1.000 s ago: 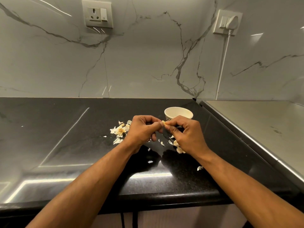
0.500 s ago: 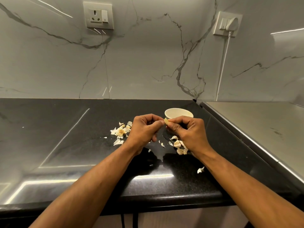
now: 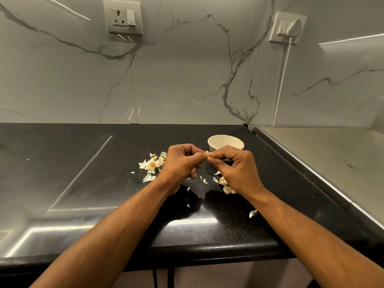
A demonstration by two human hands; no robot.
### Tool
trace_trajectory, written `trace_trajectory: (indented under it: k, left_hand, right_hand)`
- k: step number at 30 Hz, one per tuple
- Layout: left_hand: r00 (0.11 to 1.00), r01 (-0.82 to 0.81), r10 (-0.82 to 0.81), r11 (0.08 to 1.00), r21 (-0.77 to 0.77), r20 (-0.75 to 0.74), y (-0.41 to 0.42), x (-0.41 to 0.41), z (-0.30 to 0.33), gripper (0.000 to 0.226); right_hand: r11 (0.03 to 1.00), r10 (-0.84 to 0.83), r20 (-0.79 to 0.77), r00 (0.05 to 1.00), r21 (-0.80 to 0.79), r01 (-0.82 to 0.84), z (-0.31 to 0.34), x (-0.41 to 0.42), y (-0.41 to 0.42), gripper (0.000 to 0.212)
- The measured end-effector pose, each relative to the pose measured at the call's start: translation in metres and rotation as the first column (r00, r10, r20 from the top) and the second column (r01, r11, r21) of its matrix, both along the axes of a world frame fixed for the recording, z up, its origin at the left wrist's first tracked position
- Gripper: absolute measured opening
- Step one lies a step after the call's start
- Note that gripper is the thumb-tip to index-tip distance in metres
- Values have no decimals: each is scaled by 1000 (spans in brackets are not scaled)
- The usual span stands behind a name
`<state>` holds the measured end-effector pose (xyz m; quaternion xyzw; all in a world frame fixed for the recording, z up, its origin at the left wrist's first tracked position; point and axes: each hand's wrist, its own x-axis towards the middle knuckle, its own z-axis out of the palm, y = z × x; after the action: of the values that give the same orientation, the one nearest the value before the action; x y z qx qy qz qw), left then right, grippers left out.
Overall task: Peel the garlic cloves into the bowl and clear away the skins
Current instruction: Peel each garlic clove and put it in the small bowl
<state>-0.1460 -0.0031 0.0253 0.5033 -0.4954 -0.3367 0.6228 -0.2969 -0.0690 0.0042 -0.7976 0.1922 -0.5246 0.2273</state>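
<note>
A small pale garlic clove (image 3: 207, 154) is pinched between the fingertips of my left hand (image 3: 181, 166) and my right hand (image 3: 233, 170), just above the black counter. Right behind my right hand stands a small cream bowl (image 3: 225, 141); what lies inside it is hidden. A pile of white skins with the garlic root (image 3: 152, 164) lies left of my left hand. A few unpeeled cloves (image 3: 225, 185) lie under my right wrist. Loose skin flakes (image 3: 204, 181) are scattered between my hands, and one scrap (image 3: 252, 213) lies nearer the counter's front edge.
The glossy black counter (image 3: 83, 183) runs left and ends at a rounded front edge. A steel surface (image 3: 324, 154) adjoins it on the right, slightly raised. On the marble wall behind are a socket (image 3: 123, 17) and a plugged-in socket with a white cable (image 3: 287, 27).
Both hands have risen slightly toward the bowl with the clove still pinched between them; the fingertips have shifted a little on the clove.
</note>
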Motion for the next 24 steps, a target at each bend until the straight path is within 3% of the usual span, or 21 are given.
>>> trace_trajectory:
  k: [10, 16, 21, 24]
  left_hand:
    - [992, -70, 75, 996, -54, 100, -1, -2, -1, 17]
    - [994, -34, 43, 995, -89, 101, 0, -4, 1, 14]
    - [991, -54, 66, 992, -111, 116, 1, -1, 0, 17]
    - [975, -36, 58, 994, -107, 215, -1, 4, -3, 22]
  right_hand:
    - [998, 52, 13, 999, 26, -52, 0, 1, 3, 13]
    - [902, 157, 207, 966, 367, -226, 7, -1, 7, 11]
    - [799, 119, 375, 919, 513, -313, 14, -5, 9, 4]
    - [779, 102, 365, 925, 549, -303, 14, -5, 7, 11]
